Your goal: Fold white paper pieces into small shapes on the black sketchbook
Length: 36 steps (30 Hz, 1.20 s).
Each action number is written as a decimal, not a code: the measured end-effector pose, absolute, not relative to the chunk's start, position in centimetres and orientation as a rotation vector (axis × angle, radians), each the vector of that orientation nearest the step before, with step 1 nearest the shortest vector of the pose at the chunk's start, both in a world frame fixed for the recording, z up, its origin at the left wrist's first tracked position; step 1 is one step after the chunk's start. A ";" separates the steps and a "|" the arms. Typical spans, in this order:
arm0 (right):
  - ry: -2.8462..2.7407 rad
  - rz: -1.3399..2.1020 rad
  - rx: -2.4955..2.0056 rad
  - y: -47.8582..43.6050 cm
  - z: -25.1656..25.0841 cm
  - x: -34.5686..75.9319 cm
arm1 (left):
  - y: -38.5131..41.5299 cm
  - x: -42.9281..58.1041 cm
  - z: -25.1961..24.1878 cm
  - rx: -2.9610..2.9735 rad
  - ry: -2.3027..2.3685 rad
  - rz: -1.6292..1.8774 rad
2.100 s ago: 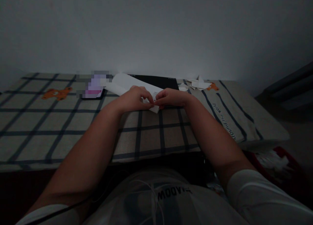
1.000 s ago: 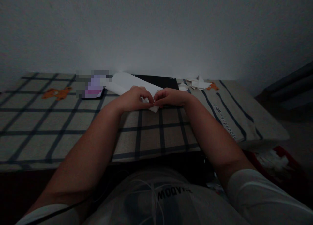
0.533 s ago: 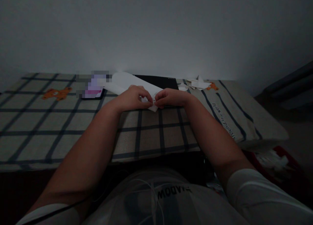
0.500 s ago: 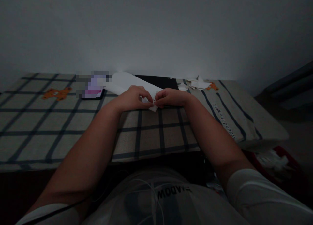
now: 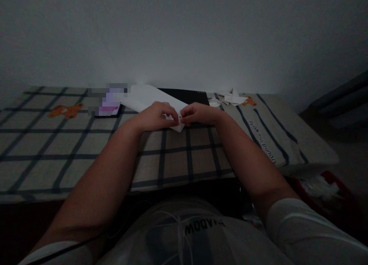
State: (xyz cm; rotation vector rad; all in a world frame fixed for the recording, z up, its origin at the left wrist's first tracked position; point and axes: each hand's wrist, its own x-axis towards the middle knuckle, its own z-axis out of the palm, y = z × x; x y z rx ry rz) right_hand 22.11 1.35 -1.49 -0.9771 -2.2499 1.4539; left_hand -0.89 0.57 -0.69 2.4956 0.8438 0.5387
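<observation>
A long sheet of white paper [image 5: 146, 96] slants across the table from back left toward me, and its near corner pokes out below my fingers. My left hand [image 5: 159, 115] pinches the paper near that corner, thumb and forefinger bent together. Close beside it, my right hand [image 5: 198, 113] has its fingertips pressed together at the same corner. The two sets of fingertips almost meet. A small dark spot shows on the paper between them. Under the sheet and my right hand lies a flat black item [image 5: 186, 95], partly covered.
A phone with a lit screen [image 5: 110, 102] lies left of the paper. Folded white paper pieces [image 5: 232, 97] sit at the back right. A checked cloth [image 5: 175, 153] covers the table against the wall. A red bin [image 5: 330, 180] with crumpled white stuff stands below right.
The paper's near corner has shifted slightly left and shows a little more between my hands. My fingertips have moved only slightly; both hands stay at the corner.
</observation>
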 end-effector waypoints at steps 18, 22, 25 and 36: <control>-1.681 1.394 -0.852 2.0 -0.8 22.6 | -0.1 0.7 -1.0 2.641 0.952 0.895; -1.514 1.260 -0.882 2.6 -0.8 22.2 | -1.3 3.0 -2.4 2.892 1.099 0.918; -1.460 1.228 -0.922 3.0 -0.9 22.1 | -2.1 4.7 -3.7 3.075 1.081 0.786; -1.449 0.992 -1.125 3.5 -1.8 21.6 | -2.8 7.2 -5.4 3.289 1.043 0.389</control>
